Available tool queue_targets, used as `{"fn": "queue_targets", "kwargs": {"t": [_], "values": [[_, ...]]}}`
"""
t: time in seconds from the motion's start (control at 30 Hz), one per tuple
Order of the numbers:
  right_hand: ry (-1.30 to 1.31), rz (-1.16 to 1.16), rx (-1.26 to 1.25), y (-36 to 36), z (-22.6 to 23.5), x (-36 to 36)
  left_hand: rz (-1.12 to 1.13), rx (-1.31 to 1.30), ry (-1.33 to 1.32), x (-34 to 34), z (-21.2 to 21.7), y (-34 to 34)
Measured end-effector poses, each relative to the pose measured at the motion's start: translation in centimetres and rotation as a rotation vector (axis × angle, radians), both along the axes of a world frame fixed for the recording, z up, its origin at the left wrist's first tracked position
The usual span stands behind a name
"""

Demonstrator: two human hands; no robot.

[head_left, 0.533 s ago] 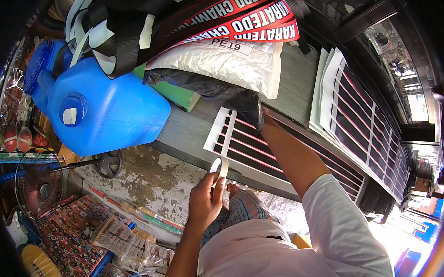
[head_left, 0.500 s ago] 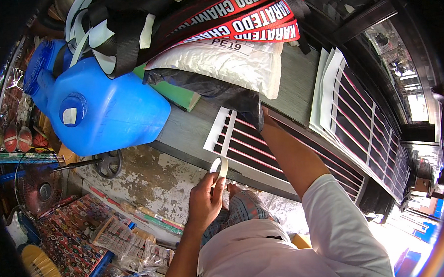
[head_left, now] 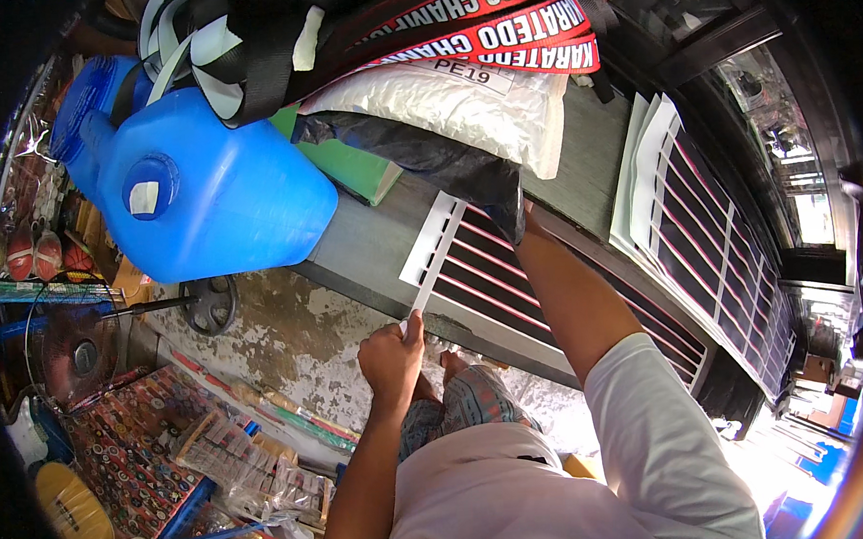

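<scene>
My left hand (head_left: 392,363) is closed round the roll of pale tape, mostly hidden by its fingers. From the hand a taut strip of tape (head_left: 423,296) runs up along the left end of a black sheet with white and red stripes (head_left: 494,267). That sheet lies on the grey counter (head_left: 368,239). My right forearm (head_left: 577,287) reaches across the sheet. Beyond the wrist, my right hand is hidden beneath a black plastic bag (head_left: 426,154), so its fingers do not show.
A white packed bag (head_left: 453,110) and red-black printed straps (head_left: 460,37) lie above the black bag. A blue jerrycan (head_left: 216,192) and green box (head_left: 355,167) stand left. More striped sheets (head_left: 699,219) are stacked right. Below left are a fan (head_left: 79,357) and packaged goods (head_left: 252,470).
My left hand has turned and moved slightly left, its fingers now covering the tape ring that showed before. The right arm stays reaching under the black bag. The whole view has shifted slightly.
</scene>
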State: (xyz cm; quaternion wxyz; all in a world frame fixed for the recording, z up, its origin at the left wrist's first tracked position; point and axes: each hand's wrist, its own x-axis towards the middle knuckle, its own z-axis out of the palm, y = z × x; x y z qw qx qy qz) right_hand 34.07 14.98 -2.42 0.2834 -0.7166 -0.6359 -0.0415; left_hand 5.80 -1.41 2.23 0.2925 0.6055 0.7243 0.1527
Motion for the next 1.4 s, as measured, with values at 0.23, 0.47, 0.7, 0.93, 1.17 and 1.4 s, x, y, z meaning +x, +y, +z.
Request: {"fn": "queue_targets", "kwargs": {"t": [0.23, 0.47, 0.7, 0.93, 1.17, 1.4], "values": [[0.001, 0.013, 0.013, 0.5, -0.1, 0.1, 0.107, -0.177, -0.057, -1.3, -3.3, -0.8], [0.012, 0.022, 0.029, 0.8, -0.2, -0.3, 0.053, -0.022, 0.095, -1.0, -4.2, -1.4], [0.013, 0.027, 0.064, 1.6, -0.4, 0.0, 0.016, -0.011, 0.131, -0.8, -5.3, -1.5], [0.017, 0.101, 0.133, 1.8, -0.6, -1.3, -0.005, 0.054, 0.146, -0.7, -7.2, -1.3], [-0.079, 0.413, -0.966, -5.9, 4.5, -11.1, 0.045, -0.043, 0.143, -0.6, -6.7, -1.1], [-0.219, 0.520, -1.000, -5.5, 4.1, -12.3, -0.001, -0.078, 0.170, -0.7, -6.8, -0.9]]}}
